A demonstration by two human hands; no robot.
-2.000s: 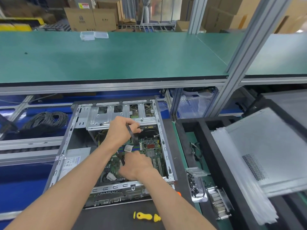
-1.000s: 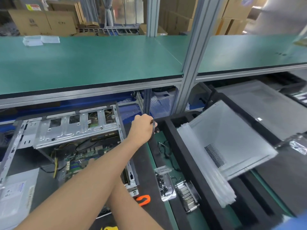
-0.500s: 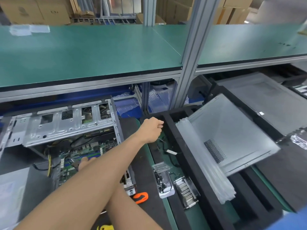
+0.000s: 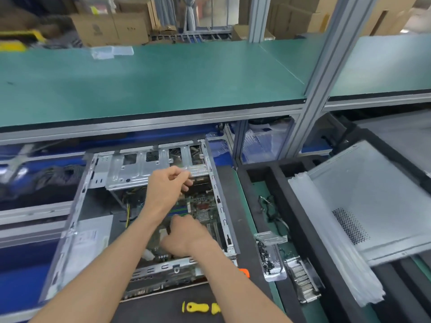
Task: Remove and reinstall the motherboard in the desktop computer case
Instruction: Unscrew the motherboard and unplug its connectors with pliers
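The open desktop case [image 4: 219, 199] lies flat on the black mat in front of me. Its green motherboard [image 4: 205, 210] shows at the bottom, below the silver drive cage [image 4: 140, 169]. My left hand [image 4: 168, 190] hovers over the board by the cage's front edge, fingers loosely curled with nothing visible in them. My right hand [image 4: 186, 236] is lower, its back toward me and its fingers curled down onto the board beside a white connector [image 4: 163, 234]. Whether those fingers grip anything is hidden.
A yellow screwdriver [image 4: 198, 307] lies on the mat near me, with an orange tool [image 4: 243, 272] by the case corner. Right of the case, a black foam tray holds loose cables [image 4: 268, 206], a clear screw box [image 4: 268, 257], a heatsink [image 4: 300, 280] and the side panel [image 4: 373, 206]. A green shelf overhangs.
My left hand carried a black cable out to the foam tray on the right, left it there, and came back over the case. My view swung back left; the right hand stayed on the board.
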